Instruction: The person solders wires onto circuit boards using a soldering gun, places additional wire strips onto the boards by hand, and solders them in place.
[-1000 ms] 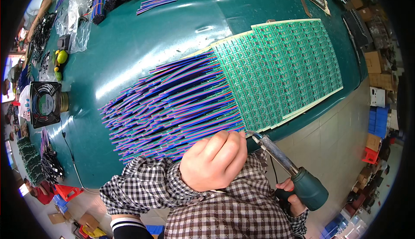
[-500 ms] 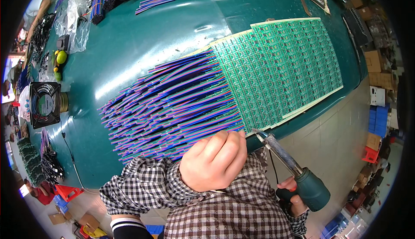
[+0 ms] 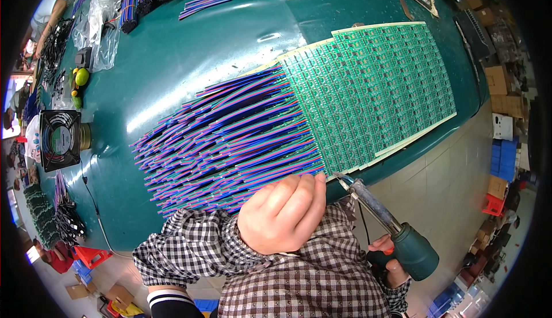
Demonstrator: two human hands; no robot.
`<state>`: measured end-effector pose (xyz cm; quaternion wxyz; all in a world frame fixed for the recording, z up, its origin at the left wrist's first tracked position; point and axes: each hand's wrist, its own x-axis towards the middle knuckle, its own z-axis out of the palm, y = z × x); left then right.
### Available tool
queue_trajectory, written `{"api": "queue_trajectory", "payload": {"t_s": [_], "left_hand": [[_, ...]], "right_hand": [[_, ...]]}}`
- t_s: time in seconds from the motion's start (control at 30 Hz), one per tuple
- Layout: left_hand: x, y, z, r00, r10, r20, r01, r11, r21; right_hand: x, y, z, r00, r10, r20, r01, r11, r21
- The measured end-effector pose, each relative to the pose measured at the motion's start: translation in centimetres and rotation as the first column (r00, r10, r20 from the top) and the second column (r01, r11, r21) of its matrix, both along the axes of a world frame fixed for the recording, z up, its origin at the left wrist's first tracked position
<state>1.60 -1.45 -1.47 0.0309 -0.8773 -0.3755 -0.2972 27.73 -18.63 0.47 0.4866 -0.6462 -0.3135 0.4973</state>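
Green circuit boards lie overlapped, with rows of coloured wires along their left edge. Just below the boards' near-left corner, the left hand keeps its fingers curled and bunched; whether they pinch a wire, I cannot tell. Over the last 1 second the soldering iron has backed its tip slightly rightward from those fingers, suggesting a break in contact. Below the boards, the right hand grips the iron's handle.

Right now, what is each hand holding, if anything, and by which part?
The right hand grips the soldering gun by its handle, under the green housing. The left hand curls by the wires; whether it pinches anything is hidden.
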Motion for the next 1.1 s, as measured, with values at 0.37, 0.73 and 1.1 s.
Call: {"api": "queue_trajectory", "payload": {"t_s": [0.37,0.73,1.1], "left_hand": [[-0.3,-0.2,-0.5,1.000,0.004,-0.014,-0.003,0.998,0.060],[-0.2,0.0,0.2,0.999,-0.023,-0.032,0.025,0.999,0.038],[-0.2,-0.2,-0.1,0.999,-0.002,-0.047,0.004,0.999,0.051]], "right_hand": [[0.1,0.7,0.2,0.973,0.127,0.195,-0.126,0.992,-0.019],[0.1,1.2,0.5,0.942,0.183,0.282,-0.181,0.983,-0.032],[0.1,0.7,0.2,0.950,0.169,0.261,-0.165,0.986,-0.038]]}}
